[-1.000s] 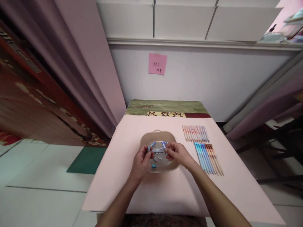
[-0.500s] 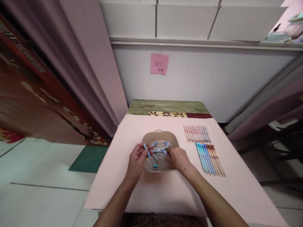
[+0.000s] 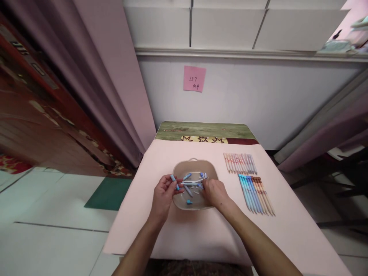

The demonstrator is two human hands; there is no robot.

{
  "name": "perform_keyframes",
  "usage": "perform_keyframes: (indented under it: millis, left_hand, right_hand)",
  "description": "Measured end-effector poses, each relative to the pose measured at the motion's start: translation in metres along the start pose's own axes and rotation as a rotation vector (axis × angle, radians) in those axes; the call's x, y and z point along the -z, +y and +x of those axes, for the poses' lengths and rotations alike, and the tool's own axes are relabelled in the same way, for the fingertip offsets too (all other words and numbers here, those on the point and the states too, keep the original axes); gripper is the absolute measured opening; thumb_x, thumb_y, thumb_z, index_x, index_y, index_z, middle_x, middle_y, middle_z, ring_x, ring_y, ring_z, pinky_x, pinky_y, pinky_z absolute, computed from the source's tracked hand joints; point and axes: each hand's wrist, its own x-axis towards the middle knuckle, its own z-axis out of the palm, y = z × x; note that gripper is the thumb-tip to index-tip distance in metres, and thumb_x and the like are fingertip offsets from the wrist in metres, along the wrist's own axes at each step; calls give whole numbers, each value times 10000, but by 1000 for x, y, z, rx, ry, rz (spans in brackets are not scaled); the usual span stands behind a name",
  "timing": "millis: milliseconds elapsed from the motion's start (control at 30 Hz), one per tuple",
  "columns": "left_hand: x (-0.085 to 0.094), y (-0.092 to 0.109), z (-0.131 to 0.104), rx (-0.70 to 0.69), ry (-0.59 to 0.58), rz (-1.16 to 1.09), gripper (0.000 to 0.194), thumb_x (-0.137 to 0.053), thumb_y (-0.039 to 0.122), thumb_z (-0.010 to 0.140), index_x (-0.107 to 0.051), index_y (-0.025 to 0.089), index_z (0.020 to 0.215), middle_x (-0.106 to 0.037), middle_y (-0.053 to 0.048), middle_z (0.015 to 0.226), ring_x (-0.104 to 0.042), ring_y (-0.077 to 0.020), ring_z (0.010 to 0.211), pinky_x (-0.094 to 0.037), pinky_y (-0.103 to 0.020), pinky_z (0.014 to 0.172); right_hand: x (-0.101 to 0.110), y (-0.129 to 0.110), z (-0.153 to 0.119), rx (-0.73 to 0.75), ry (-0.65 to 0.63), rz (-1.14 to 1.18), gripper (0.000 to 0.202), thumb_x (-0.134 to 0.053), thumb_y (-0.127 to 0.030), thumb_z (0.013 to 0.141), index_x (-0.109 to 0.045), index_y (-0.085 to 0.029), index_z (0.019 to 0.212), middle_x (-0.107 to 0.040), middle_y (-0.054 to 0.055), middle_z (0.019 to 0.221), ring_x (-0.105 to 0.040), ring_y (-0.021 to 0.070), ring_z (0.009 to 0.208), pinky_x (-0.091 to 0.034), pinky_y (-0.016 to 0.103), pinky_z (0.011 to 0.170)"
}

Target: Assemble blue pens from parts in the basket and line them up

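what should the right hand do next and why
I'd probably lift one of the loose pen parts from the tray with the right hand: it reaches in among them, while the left hand holds a blue tube at the tray's left side. What the right hand grips, if anything, is hidden.

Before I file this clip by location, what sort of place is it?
Probably a room in a home, though not certain: a mauve curtain hangs to the left, pale tiles cover the floor, and a handwritten pink note is on the wall.

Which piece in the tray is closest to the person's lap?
The small turquoise piece, by the near edge of the tray; the other visible pieces lie farther back.
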Motion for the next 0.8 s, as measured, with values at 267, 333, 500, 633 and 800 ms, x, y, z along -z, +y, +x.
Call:
perform_keyframes:
  millis: [267, 333, 500, 633, 800]
  left_hand:
    - [0, 6, -3, 15, -29, -15, 347, -682, 370, 743, -542, 170, 990, -709, -93, 971, -688, -221, 831, -571, -394, 715]
    - [-2, 5, -4, 33, -48, -27, 339, -681, 373, 743, -541, 170, 976, -714, -94, 965, -687, -219, 832, -565, -392, 728]
    - [-4, 4, -4, 55, -63, -36, 305, -682, 364, 748, -550, 161, 933, -725, -94, 921, -690, -201, 783, -541, -373, 768]
    - [-3, 4, -3, 45, -23, -12, 313, -704, 362, 727, -566, 164, 926, -728, -77, 879, -684, -190, 765, -523, -360, 781]
    - [3, 5, -3, -69, 64, 60, 247, -731, 287, 704, -605, 165, 878, -715, -51, 882, -654, -166, 832, -489, -302, 813]
  right_hand:
    - [1, -2, 0, 21, -3, 50, 201, -529, -286, 853, -677, -205, 963, -722, 98, 921, -674, 227, 875, -456, 277, 714]
    - [2, -3, -1, 36, -6, 68, 202, -517, -280, 855, -691, -229, 944, -726, 79, 920, -672, 217, 879, -454, 269, 716]
    - [-1, -11, 3, 93, -48, 80, 212, -553, -222, 794, -733, -263, 899, -739, 61, 900, -677, 228, 879, -463, 272, 715]
    - [-4, -22, 9, 137, -87, 46, 217, -557, -168, 756, -752, -193, 850, -740, 120, 868, -687, 250, 839, -485, 288, 700]
    - [-7, -31, 11, 193, -122, 14, 229, -567, -170, 740, -748, -154, 878, -733, 161, 888, -686, 278, 855, -503, 338, 737]
